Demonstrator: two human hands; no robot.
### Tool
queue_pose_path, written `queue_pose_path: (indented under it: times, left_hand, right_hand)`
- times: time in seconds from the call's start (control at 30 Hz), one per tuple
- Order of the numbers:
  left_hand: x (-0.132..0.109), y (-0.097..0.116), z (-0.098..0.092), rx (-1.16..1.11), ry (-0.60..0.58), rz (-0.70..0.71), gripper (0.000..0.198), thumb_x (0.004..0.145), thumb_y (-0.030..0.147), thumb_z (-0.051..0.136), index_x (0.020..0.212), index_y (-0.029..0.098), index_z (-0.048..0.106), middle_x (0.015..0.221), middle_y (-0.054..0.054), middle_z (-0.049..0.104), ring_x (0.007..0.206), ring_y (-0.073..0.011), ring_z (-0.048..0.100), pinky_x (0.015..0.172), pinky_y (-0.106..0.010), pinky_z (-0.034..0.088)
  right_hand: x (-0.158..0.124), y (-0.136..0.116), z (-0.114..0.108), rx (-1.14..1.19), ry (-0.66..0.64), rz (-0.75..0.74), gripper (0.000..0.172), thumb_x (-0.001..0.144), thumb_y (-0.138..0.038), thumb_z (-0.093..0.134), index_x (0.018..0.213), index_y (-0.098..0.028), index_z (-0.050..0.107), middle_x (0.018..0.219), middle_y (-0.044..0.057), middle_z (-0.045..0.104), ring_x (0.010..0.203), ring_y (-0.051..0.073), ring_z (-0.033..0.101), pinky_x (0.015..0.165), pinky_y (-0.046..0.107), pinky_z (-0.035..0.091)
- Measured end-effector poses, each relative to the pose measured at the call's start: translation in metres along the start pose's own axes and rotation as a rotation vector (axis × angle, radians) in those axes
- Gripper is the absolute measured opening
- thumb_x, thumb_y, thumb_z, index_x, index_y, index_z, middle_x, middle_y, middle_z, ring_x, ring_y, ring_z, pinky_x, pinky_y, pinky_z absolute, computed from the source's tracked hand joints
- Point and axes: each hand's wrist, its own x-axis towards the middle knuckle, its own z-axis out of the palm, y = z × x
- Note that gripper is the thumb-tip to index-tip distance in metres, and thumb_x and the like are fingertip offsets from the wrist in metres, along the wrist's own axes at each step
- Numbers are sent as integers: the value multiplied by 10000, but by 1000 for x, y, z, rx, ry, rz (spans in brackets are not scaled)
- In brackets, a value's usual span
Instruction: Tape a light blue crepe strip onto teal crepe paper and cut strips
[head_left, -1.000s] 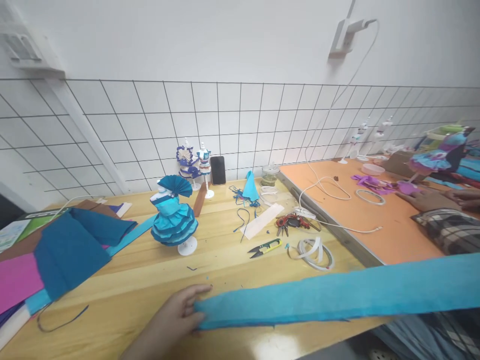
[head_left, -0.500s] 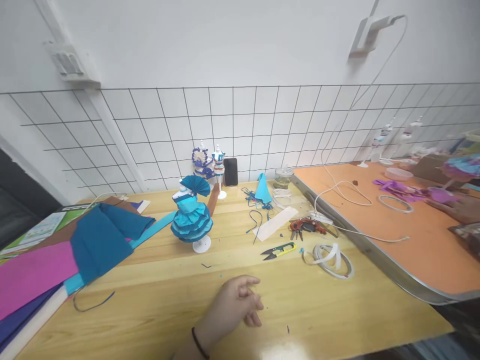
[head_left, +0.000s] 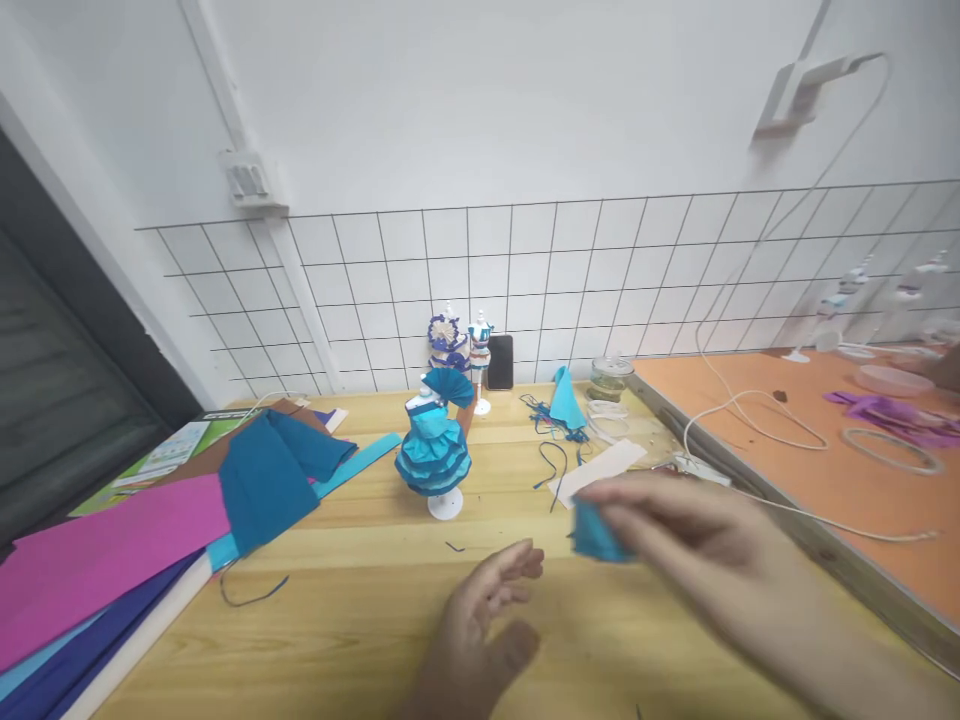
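Between thumb and fingers, my right hand [head_left: 697,550] pinches a small piece of blue crepe paper [head_left: 596,532] above the table. My left hand [head_left: 487,620] hovers at the lower middle with fingers apart and nothing in it. Beyond both hands stands a miniature dress form [head_left: 445,503] on a white round base. It wears a layered blue crepe-paper dress [head_left: 433,455] with a dark blue pleated fan [head_left: 448,386] at its shoulder. My right hand covers the spot where the yellow snips lay.
Folded crepe-paper sheets [head_left: 277,480] in blue, pink and purple lie at left. Behind are more dress forms [head_left: 480,355], a phone [head_left: 500,362], a blue paper cone [head_left: 566,400], a glass jar [head_left: 611,378] and a white strip [head_left: 604,470]. A white cable [head_left: 739,400] crosses the orange table [head_left: 750,480].
My right hand has come into view from the right, holding the blue paper piece. My left hand has turned and its fingers have spread. The view has swung left.
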Motion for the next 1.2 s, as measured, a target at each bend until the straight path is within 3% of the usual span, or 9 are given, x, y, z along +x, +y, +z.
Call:
queue_pose_path:
  times: [0.07,0.13,0.23,0.37,0.5,0.67,0.9,1.03,1.2]
  left_hand:
    - [-5,2,1,-18,-40,44,829,574,509,744,1281,200,442,1322,-150,476,1204,-311,441,971,-417,379]
    - [-5,0,0,-25,51,7,816,559,406,780,1276,213,443,1310,-142,486,1186,-311,459,953,-411,397]
    - [1,-6,-7,-69,249,-59,588,595,399,745,1121,200,571,1113,-129,622,988,-273,589,810,-355,474]
    - [4,-14,-26,-62,371,-88,396,617,453,711,870,154,656,756,-61,668,693,-175,592,608,-254,456]
    - [3,-20,-42,-14,445,-159,380,628,510,676,593,138,610,475,13,529,480,-99,459,482,-211,361]
    - [4,-19,-57,-4,568,-171,404,560,473,734,452,156,508,430,31,488,443,-84,424,463,-207,339]
    - [-6,7,-76,-229,605,-149,247,634,357,734,657,158,589,658,-14,652,645,-146,583,606,-259,476]
    - [-14,29,-81,-344,582,-105,189,668,293,726,688,147,607,707,-35,678,704,-162,616,643,-280,507]
    - [-27,55,-88,-387,571,20,90,710,240,686,724,167,634,695,-18,676,667,-153,609,587,-265,527]
  right_hand:
    - [21,-17,34,69,-168,-57,190,849,-265,523,913,-233,699,833,27,704,769,159,646,670,256,509]
    - [28,-24,66,135,-293,-70,230,860,-212,482,933,-213,701,792,27,710,736,151,646,683,261,498]
    - [28,-22,96,167,-421,-59,267,874,-207,450,958,-163,700,781,57,701,722,164,635,672,272,484]
    - [31,-18,111,218,-499,-58,284,860,-250,478,1022,-131,680,817,79,675,744,189,617,701,306,475]
    - [36,-8,118,330,-515,0,401,880,-296,449,1258,-175,502,890,37,662,664,132,613,670,261,502]
    - [29,32,112,308,-396,155,571,854,-377,487,1368,-210,304,1313,100,451,1035,168,539,858,304,454]
    - [-16,67,98,124,-624,266,632,642,-223,689,1243,-155,504,953,39,640,822,182,586,730,284,463]
    - [-31,62,95,0,-615,258,507,637,-135,613,1138,-205,584,772,-16,587,727,161,541,669,259,408]
    - [-38,49,91,-141,-680,161,234,586,-139,676,799,-232,652,786,-25,582,789,153,531,709,237,368]
